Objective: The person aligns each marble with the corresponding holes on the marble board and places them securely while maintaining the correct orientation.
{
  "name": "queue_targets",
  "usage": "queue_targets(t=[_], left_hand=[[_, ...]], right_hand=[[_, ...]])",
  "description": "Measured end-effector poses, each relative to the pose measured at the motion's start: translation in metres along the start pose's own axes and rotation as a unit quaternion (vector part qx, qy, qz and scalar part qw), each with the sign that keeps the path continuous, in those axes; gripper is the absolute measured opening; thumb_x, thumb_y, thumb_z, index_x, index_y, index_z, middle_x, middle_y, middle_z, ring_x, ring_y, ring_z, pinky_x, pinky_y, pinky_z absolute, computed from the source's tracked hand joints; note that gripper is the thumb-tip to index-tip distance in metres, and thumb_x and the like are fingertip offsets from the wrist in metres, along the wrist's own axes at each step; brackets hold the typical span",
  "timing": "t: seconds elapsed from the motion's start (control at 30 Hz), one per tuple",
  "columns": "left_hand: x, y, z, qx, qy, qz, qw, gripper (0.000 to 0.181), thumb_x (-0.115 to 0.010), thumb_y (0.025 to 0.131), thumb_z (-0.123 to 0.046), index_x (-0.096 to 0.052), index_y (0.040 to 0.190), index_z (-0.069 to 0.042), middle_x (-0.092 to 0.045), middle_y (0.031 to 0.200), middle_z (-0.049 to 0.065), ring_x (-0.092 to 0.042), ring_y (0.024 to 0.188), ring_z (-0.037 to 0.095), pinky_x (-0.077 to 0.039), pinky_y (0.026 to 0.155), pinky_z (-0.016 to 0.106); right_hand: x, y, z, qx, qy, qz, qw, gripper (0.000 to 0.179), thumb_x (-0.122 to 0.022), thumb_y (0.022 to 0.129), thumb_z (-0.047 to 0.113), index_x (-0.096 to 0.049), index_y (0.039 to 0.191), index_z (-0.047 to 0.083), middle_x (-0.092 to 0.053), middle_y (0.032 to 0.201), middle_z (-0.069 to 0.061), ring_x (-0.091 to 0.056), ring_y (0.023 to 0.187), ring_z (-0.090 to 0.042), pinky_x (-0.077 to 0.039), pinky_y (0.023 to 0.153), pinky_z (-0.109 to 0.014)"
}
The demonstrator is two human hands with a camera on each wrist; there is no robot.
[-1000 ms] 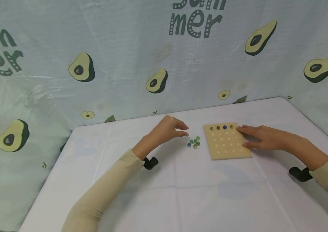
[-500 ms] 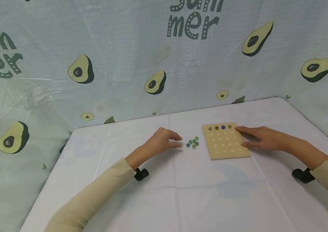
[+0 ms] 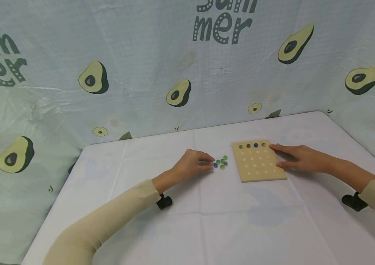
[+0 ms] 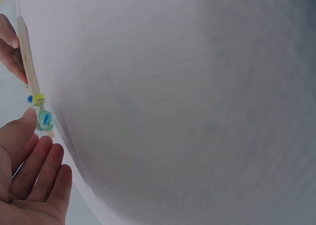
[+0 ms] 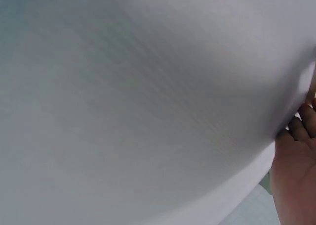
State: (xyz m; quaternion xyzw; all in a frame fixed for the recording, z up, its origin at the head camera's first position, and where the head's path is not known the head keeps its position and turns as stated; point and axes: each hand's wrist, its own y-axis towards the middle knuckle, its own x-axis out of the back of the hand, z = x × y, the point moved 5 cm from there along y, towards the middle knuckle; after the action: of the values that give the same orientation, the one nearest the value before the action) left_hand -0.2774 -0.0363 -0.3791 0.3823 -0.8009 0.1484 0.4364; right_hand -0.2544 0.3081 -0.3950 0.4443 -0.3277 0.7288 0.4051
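My left hand (image 3: 194, 163) is at the left side of a small group of glass marbles (image 3: 222, 161), its fingertips close to a blue marble (image 3: 215, 165). In the left wrist view the thumb and fingers stand apart just short of a blue-swirled marble (image 4: 46, 119), with a yellow one (image 4: 38, 100) behind it. A square wooden board (image 3: 263, 176) with rows of shallow holes lies to the right. Its far row holds several marbles, one of them deep blue (image 3: 255, 145). My right hand (image 3: 301, 158) rests with extended fingers on the board's right edge.
A white cloth (image 3: 180, 228) with fold creases covers the table. Behind it hangs a pale curtain (image 3: 134, 73) printed with avocados and lettering. Black wrist cameras sit under both sleeves, the left camera (image 3: 165, 202) close above the cloth.
My left hand first draws back left and nearer, then moves right again toward the blue marble, lower than before. The right hand stays at the board, and the marbles keep their places.
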Motion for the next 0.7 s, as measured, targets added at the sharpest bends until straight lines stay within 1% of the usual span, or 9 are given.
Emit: queue_targets(t=[0.1, 0.3, 0.5, 0.7], left_hand=[[-0.0008, 0.0003, -0.0008, 0.002, 0.002, -0.005, 1.0, 0.027, -0.08, 0.09, -0.017, -0.078, 0.113, -0.005, -0.077, 0.112, 0.006, -0.07, 0.109, 0.018, -0.054, 0.096, 0.03], [-0.0035, 0.0008, 0.0012, 0.009, 0.008, -0.009, 0.9999, 0.025, -0.08, 0.09, -0.017, -0.078, 0.112, -0.006, -0.077, 0.111, 0.005, -0.071, 0.107, 0.016, -0.054, 0.094, 0.029], [-0.0027, 0.0026, -0.0014, 0.006, 0.016, -0.008, 0.9998, 0.024, -0.08, 0.09, -0.017, -0.078, 0.111, -0.007, -0.077, 0.11, 0.003, -0.07, 0.106, 0.015, -0.054, 0.094, 0.028], [-0.0041, 0.0044, -0.0013, 0.008, 0.011, -0.003, 0.9999, 0.023, -0.08, 0.089, -0.016, -0.079, 0.109, -0.007, -0.077, 0.108, 0.003, -0.071, 0.104, 0.015, -0.054, 0.094, 0.029]], right_hand=[[-0.0027, -0.0004, -0.0013, -0.011, 0.008, -0.003, 0.9999, 0.078, -0.063, 0.098, 0.051, -0.037, 0.157, 0.007, -0.035, 0.157, -0.028, -0.037, 0.141, -0.051, -0.036, 0.107, -0.067], [-0.0065, -0.0011, -0.0021, -0.024, 0.011, -0.007, 0.9996, 0.078, -0.064, 0.098, 0.049, -0.036, 0.158, 0.008, -0.035, 0.158, -0.027, -0.037, 0.14, -0.052, -0.038, 0.106, -0.067], [-0.0074, -0.0015, -0.0024, -0.026, 0.018, -0.007, 0.9995, 0.077, -0.064, 0.098, 0.049, -0.037, 0.158, 0.008, -0.034, 0.158, -0.027, -0.037, 0.141, -0.051, -0.037, 0.107, -0.067], [-0.0065, 0.0, -0.0029, -0.026, 0.012, -0.006, 0.9996, 0.078, -0.065, 0.097, 0.05, -0.038, 0.157, 0.009, -0.035, 0.158, -0.027, -0.035, 0.142, -0.052, -0.035, 0.108, -0.068]])
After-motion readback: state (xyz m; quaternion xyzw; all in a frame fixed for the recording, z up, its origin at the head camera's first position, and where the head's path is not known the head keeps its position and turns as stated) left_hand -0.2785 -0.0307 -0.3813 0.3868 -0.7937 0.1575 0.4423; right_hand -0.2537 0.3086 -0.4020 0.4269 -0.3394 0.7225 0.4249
